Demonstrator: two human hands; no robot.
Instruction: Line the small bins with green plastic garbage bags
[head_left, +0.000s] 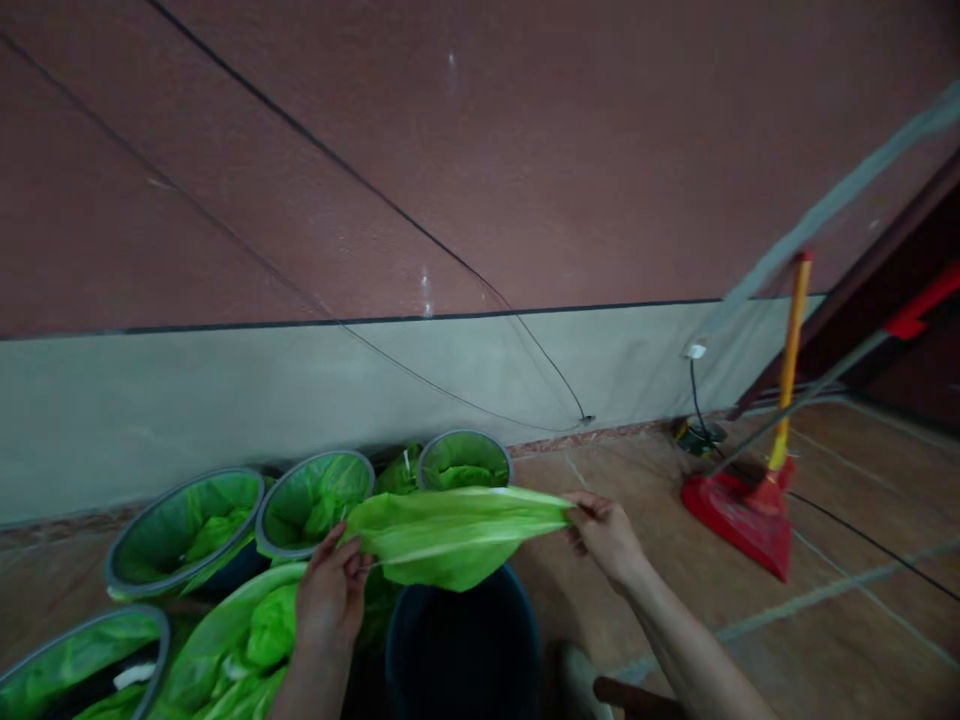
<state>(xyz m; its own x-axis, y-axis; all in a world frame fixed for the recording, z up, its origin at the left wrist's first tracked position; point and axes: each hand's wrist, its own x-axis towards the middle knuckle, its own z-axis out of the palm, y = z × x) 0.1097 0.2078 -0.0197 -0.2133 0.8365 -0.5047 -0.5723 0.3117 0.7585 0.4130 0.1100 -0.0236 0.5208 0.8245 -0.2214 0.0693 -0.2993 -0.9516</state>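
Note:
A bright green plastic bag (457, 535) is stretched sideways between my two hands. My left hand (334, 580) pinches its left end, and my right hand (604, 535) grips the right end with fingers closed. Directly below the bag stands a dark bin (536, 650) with no liner showing in it; the bag hides part of its far rim. Close to my left hand is a bin with a green liner (225, 640) bunched inside.
Several bins lined with green bags stand along the wall at left, including an oval bin (116, 570) and a round bin (469, 435). A red dustpan (739, 520) and a yellow-handled broom (791, 350) are at right. A cable (877, 520) crosses the floor. A small can (700, 437) sits by the wall.

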